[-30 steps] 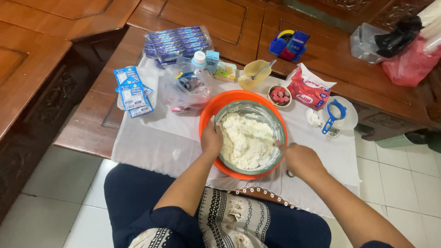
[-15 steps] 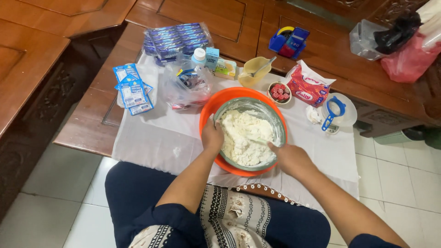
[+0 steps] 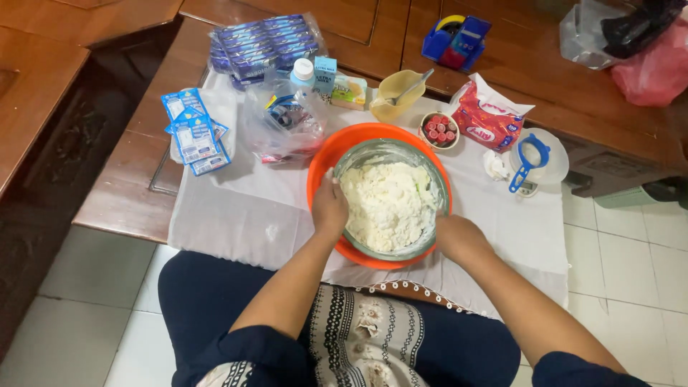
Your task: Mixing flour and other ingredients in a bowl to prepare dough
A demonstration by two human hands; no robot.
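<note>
The left hand [image 3: 330,208] grips the near-left rim of the metal bowl [image 3: 373,152], fingers curled over the edge. The right hand [image 3: 459,236] rests at the bowl's near-right rim; whether it is closed on something there I cannot tell, since its fingers are turned away from the camera. The bowl is full of crumbly white dough [image 3: 387,204] and sits inside a wider orange basin [image 3: 322,168].

The basin stands on a white cloth [image 3: 236,215] spread over a dark wooden bench [image 3: 122,193], whose carved panels run on behind it. Left of the basin lie blue and white sachets [image 3: 192,132], and just beside the basin's far-left edge is a clear plastic bag [image 3: 283,125]. Behind the basin are stacked blue packets [image 3: 261,44], a white-capped bottle [image 3: 302,72], a small carton [image 3: 325,75] and a yellow cup [image 3: 398,94] with a spoon in it. To the basin's far right sit a small dish of red pieces [image 3: 438,130], a red pouch [image 3: 487,118] and a blue-rimmed strainer [image 3: 532,161] on a white dish. Well behind are a blue tape holder [image 3: 455,36] and a red plastic bag [image 3: 656,68].

The floor [image 3: 93,287] below the bench is pale tile. The person sits close to the bench's near edge, in dark clothing with a patterned cloth [image 3: 365,337] over the lap.
</note>
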